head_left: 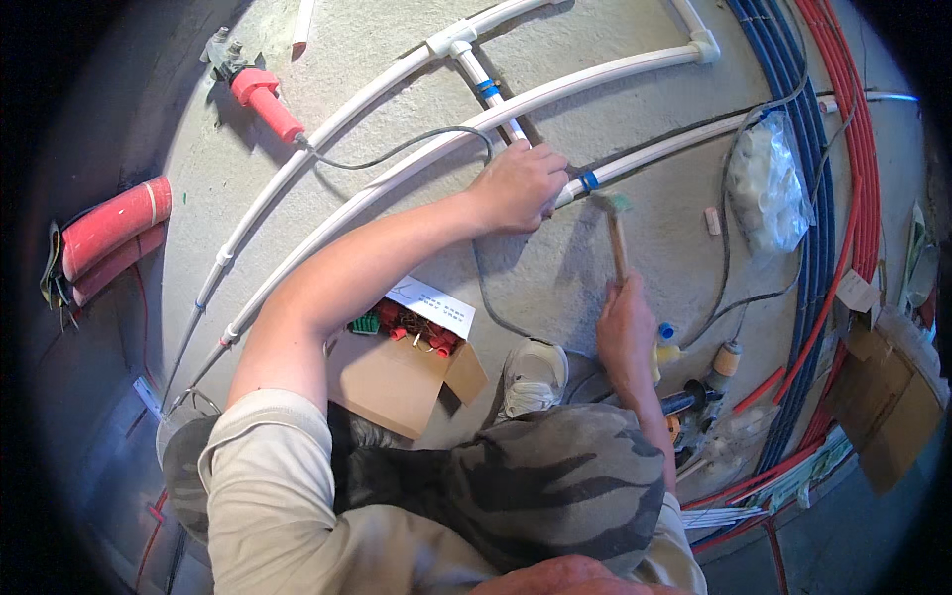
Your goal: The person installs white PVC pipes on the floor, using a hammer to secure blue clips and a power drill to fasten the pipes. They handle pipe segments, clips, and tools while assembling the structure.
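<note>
My left hand [521,186] has its fingers curled round the end of a white pipe [654,149] that carries a blue clamp [588,180], beside a short vertical pipe [476,71]; what exactly lies under the fingers is hidden. My right hand [627,327] grips the wooden handle of a hammer [617,223], whose head is a little right of my left hand, just below the clamp. An open cardboard box [377,382] of small red and green parts sits under my left forearm. Right of the hammer is a small pinkish cylinder [712,220].
A red-handled tool [263,99] with a cord lies upper left. Red rolls [116,230] are at left. A plastic bag of white fittings [764,183], bundled blue tubes [813,258] and red tubes [861,218], a power tool [699,402] and torn cardboard [883,387] lie on the right.
</note>
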Motion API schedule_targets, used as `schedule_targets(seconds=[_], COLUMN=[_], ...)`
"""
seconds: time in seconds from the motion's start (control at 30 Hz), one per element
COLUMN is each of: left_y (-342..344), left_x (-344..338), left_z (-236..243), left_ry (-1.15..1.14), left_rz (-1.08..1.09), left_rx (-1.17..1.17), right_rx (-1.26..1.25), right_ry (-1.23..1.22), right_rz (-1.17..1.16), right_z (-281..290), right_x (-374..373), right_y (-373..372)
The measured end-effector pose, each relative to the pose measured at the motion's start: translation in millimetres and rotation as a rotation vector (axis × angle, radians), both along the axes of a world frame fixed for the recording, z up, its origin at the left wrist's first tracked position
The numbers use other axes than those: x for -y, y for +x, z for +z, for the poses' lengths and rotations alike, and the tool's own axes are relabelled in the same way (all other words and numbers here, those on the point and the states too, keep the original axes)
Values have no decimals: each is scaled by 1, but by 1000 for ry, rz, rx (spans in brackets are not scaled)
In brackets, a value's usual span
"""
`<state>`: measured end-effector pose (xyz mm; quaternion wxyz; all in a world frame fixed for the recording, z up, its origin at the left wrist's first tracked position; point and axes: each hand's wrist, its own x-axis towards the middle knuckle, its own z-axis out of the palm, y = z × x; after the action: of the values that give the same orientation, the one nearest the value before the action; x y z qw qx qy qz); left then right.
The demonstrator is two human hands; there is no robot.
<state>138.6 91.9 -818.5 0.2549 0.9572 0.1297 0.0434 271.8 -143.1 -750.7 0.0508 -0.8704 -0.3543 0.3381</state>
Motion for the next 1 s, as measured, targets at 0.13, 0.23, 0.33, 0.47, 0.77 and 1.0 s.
schedule_targets(seconds=[0.13, 0.23, 0.33, 0.47, 0.77, 1.0], left_y=[-13, -8, -6, -7, -4, -10], left_x=[2, 2, 2, 3, 10, 10], left_z=[-4, -6, -7, -4, -6, -10], left_ry=[-4, -27, -27, -26, -57, -64], left_rz=[28, 33, 32, 60, 133, 134], left_rx=[-23, 3, 13, 58, 79, 100], right_rx=[-14, -27, -16, -214, -989, -877], right_ry=[324, 469, 381, 395, 149, 55], right_rz=[-23, -38, 13, -64, -673, -495], right_z=[19, 21, -4, -15, 27, 30], right_x=[-2, 8, 10, 5, -31, -45], right_y=[-2, -8, -9, 3, 58, 63])
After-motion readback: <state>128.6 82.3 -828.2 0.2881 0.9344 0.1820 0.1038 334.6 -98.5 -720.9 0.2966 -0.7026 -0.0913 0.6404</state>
